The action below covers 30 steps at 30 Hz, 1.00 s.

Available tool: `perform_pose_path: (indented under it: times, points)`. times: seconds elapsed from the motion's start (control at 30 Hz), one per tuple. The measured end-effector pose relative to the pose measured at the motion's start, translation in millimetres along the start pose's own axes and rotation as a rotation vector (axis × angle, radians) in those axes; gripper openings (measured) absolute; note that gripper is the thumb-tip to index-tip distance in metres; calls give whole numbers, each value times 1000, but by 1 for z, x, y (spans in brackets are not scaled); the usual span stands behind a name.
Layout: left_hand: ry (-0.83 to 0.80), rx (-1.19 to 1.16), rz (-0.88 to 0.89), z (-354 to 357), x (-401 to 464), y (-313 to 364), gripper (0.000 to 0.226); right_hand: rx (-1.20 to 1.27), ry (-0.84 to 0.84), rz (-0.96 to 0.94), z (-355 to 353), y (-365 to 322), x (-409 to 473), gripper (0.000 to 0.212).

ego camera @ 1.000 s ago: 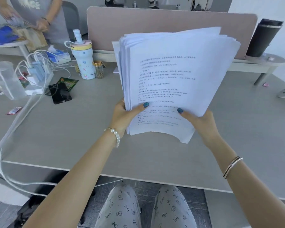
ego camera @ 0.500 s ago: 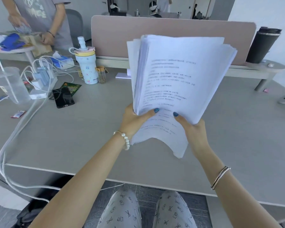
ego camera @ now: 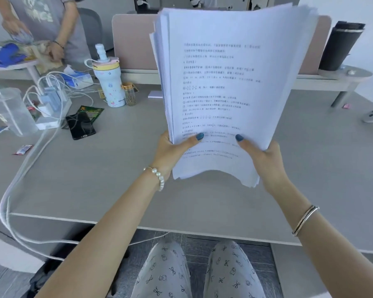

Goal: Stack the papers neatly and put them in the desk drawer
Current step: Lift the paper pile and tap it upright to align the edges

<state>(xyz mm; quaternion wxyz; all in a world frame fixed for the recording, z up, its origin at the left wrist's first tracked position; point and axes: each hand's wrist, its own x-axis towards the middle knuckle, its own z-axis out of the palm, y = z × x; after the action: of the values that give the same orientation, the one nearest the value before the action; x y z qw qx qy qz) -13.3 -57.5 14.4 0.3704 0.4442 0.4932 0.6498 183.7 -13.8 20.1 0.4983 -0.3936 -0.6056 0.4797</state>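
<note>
White papers (ego camera: pixel 228 87), thick stack, held upright above the grey desk (ego camera: pixel 95 179), printed side toward the camera. Only one view, head cam.

Left hand (ego camera: pixel 170 151) clamps the stack's lower left edge: thumb (ego camera: pixel 194 139) flat across the front sheet, other fingers behind the paper, hidden. Right hand (ego camera: pixel 265 160) clamps the lower right edge the same way, thumb (ego camera: pixel 243 141) on the front, rest behind. Both closed tight on the stack, thumbs pointing toward each other with a gap between. Bottom edge of the stack bows upward below the thumbs; sheet edges fan out unevenly on the left side.

Left of the left-hand fingers, well apart: black phone (ego camera: pixel 80 125) flat on the desk, bottle (ego camera: pixel 109 82) beyond it, clear cup (ego camera: pixel 10 110) farther left, white cables (ego camera: pixel 19 168) trailing off the desk edge.

Text on the sheet too blurred to read. Stack top cut off by frame edge. Stack hides most of the pink divider (ego camera: pixel 134 41). No drawer in view.
</note>
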Motion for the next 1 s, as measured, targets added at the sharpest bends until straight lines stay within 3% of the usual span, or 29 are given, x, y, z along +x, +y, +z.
perform_pose_path:
  times: [0.23, 0.37, 0.5, 0.57, 0.67, 0.8, 1.0]
  points:
    - [85, 21, -38, -6, -9, -28, 18, -34, 83, 45, -7, 40, -13, 12]
    - [42, -10, 15, 0, 1, -10, 24, -23, 97, -10, -13, 24, -2, 11]
    - [-23, -17, -1, -3, 5, -7, 44, -11, -6, 49, -21, 26, -3, 38]
    - [-24, -35, -23, -6, 3, -12, 51, 7, -13, 76, -26, 30, -6, 40]
    - [-29, -41, -41, -5, -2, -16, 48, 62, -11, 51, -29, 27, -3, 32]
    - [-42, -46, -94, 6, -6, -18, 33, 44, 21, 67, -17, 25, 0, 40]
    - [0, -17, -83, 9, -7, -17, 17, 50, 106, 42, -24, 21, 2, 25]
